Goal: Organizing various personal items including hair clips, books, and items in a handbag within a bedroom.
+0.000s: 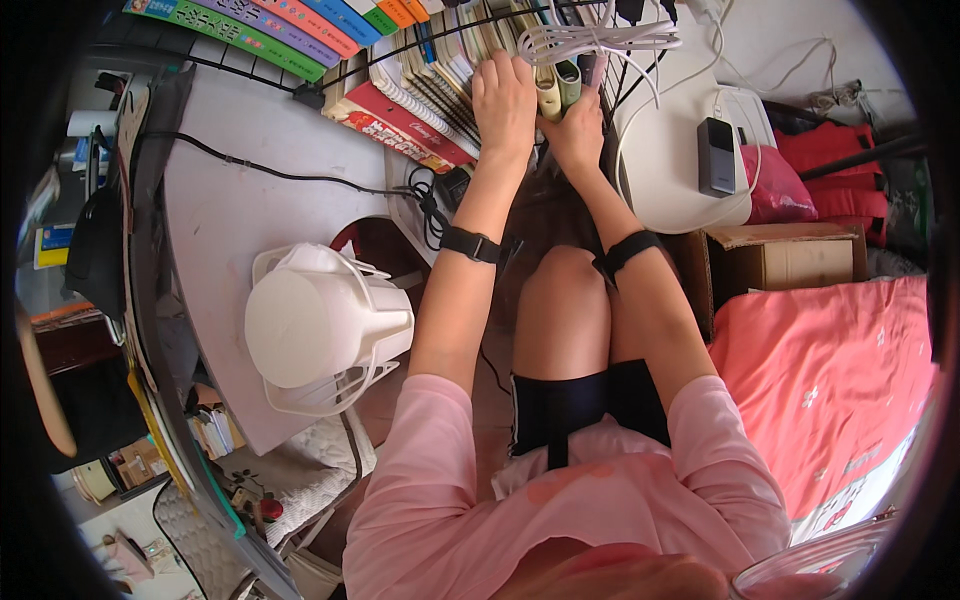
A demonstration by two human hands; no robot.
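Observation:
A tightly packed row of books and notebooks (442,97) stands on a black wire rack in front of me. My left hand (504,105) lies over the right part of the row, back of the hand up, its fingertips among the spines. Right beside it, my right hand (576,131) reaches around a yellow file binder (548,91) and a green file binder (568,79). Its thumb is at the yellow one's lower left, its fingers by a pink folder (592,70). A spiral notebook (424,109) and a red-covered book (409,124) stand farther left.
A coiled white cable (600,41) hangs just above the binders. Left are a grey tabletop (277,157), a black cord (300,174) and an upturned white stool (307,330). On the right, a power bank (717,157) lies on a white surface near a cardboard box (806,259).

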